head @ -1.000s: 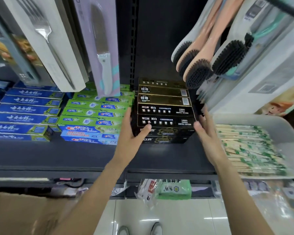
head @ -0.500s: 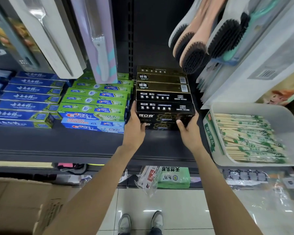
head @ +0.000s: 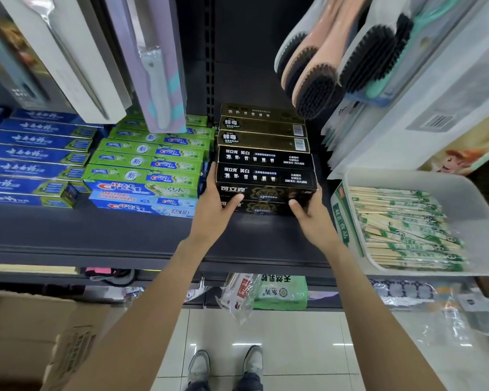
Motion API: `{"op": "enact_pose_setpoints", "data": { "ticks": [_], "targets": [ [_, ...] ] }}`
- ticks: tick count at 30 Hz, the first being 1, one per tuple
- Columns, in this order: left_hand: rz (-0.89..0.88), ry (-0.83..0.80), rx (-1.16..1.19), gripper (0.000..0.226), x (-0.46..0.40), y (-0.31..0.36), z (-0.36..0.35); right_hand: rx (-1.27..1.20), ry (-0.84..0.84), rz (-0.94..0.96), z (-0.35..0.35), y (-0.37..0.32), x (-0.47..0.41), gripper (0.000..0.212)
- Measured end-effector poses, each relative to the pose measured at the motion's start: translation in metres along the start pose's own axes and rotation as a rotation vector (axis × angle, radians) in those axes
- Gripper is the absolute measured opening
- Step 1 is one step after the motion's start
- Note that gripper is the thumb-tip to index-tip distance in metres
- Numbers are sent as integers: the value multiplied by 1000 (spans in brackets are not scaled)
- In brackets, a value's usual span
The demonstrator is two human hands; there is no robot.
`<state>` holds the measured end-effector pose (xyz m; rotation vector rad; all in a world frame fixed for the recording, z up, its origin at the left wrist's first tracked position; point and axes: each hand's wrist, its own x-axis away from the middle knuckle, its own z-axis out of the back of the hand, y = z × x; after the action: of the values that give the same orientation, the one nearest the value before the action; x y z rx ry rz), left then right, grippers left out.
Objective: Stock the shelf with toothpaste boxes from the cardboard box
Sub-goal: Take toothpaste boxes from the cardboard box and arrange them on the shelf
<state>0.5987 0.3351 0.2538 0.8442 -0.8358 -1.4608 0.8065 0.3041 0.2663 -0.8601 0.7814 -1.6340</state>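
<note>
Dark shelf [head: 102, 238] is seen carrying blue toothpaste boxes [head: 37, 153] toward its left edge, green Crest boxes [head: 150, 162] at the middle, black toothpaste boxes [head: 263, 162] right of middle. A white bin of wrapped chopsticks [head: 401, 221] is set at the shelf's right edge. The cardboard box [head: 40, 337] is seen on the floor, lower left, contents not visible. Hairbrushes [head: 331, 63] and a packaged knife [head: 156, 60] are hung above.

The front two-high black stack [head: 266, 194] is held at both ends: left hand [head: 218, 210] is curled round its left end, thumb across the front face; right hand [head: 308, 218] is gripping the right end.

Step judged: the front black boxes are being squared or seated against the row behind. Next move likely calls for the stack to be aligned flush, both hands released, then the cardboard box reached for more stock. Bare shelf remains at the front edge.
</note>
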Motion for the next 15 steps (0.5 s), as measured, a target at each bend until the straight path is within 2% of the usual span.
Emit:
{"op": "enact_pose_setpoints", "data": {
  "ticks": [4,8,12,15],
  "targets": [
    [18,-6,216,95,2,7,4,-281,43,-24,18,-14,3,57],
    [-7,32,341,86,-14,17,15,-91,105,112,21,-35,-14,58],
    [115,-87,373,62,-50,39,26,115,58,128,19,-53,-52,59],
    [232,-154,299,70,-74,44,29,211,-4,76,18,-58,-76,61]
  ]
}}
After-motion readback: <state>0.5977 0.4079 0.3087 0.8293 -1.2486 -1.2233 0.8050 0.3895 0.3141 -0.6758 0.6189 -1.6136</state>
